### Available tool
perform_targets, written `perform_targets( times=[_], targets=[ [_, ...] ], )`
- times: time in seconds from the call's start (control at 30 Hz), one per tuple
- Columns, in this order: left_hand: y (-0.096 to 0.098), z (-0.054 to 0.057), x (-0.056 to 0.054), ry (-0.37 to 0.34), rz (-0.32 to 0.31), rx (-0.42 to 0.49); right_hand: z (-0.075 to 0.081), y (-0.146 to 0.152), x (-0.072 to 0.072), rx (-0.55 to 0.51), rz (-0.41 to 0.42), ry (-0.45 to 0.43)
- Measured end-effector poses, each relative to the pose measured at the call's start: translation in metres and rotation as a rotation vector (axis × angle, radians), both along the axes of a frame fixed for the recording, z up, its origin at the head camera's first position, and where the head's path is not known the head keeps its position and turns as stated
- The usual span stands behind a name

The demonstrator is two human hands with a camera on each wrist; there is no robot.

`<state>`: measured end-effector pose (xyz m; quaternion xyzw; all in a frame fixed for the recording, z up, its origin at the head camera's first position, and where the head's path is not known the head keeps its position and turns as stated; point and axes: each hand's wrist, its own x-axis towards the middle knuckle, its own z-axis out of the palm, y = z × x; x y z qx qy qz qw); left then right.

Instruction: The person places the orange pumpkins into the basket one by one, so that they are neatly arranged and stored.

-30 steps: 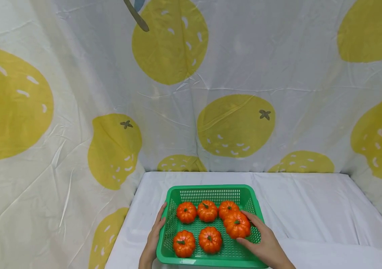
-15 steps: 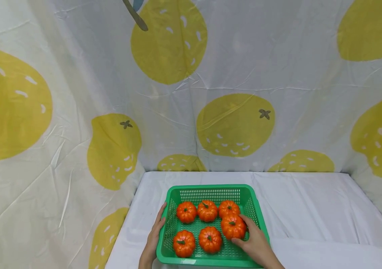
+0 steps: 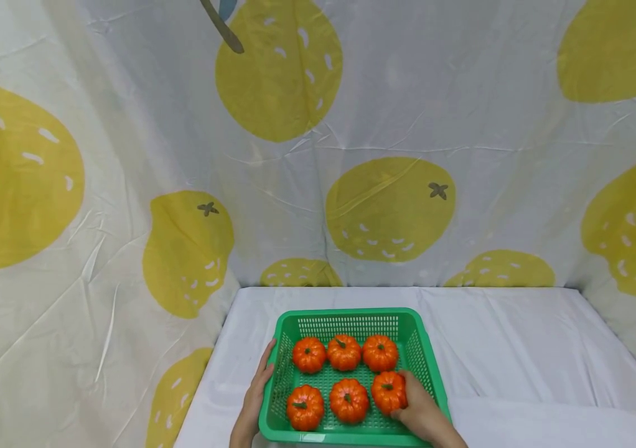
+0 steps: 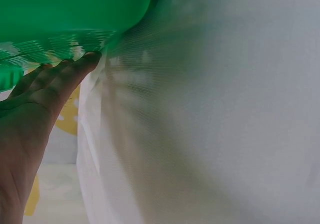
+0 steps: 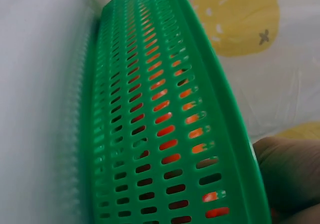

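Note:
A green plastic basket (image 3: 346, 437) stands on the white cloth with several small orange pumpkins in it, set in two rows. My right hand (image 3: 425, 412) reaches over the near right side and grips the front-right pumpkin (image 3: 388, 392), low in the basket. Beside it sit the front-middle pumpkin (image 3: 348, 401) and, behind, the back-right pumpkin (image 3: 380, 353). My left hand (image 3: 254, 395) rests on the basket's outer left side; its straight fingers (image 4: 75, 73) touch the slotted wall in the left wrist view. The right wrist view shows mostly the slotted basket wall (image 5: 150, 114), hiding the grip.
White cloth (image 3: 519, 354) covers the table around the basket. A curtain with yellow lemons (image 3: 391, 208) hangs behind and along both sides. The back-left pumpkin (image 3: 309, 355), back-middle pumpkin (image 3: 344, 353) and front-left pumpkin (image 3: 305, 407) fill the basket's other spots.
My right hand has lowered its pumpkin into the basket's front-right area, moving slightly left on the way. The back-right pumpkin now shows fully. My left hand stays at the basket's side.

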<state>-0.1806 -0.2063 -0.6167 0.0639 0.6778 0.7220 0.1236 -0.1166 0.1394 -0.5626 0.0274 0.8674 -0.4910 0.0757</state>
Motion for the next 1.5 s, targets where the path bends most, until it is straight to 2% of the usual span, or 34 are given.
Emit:
perform_targets(
  times=[0.17,0.47,1.0,1.5],
  targets=[
    [0.000,0.000,0.001,0.005,0.001,0.000,-0.005,-0.003,-0.002,0.026,0.026,-0.019],
    [0.000,-0.001,0.002,0.008,0.006,-0.011,-0.013,-0.003,-0.004,0.049,0.010,0.016],
    [0.000,-0.002,0.000,0.010,0.012,0.001,-0.013,-0.003,-0.006,0.065,-0.012,0.028],
    [0.000,-0.002,0.001,0.017,0.012,0.004,-0.013,-0.001,-0.005,0.080,-0.013,0.093]
  ],
)
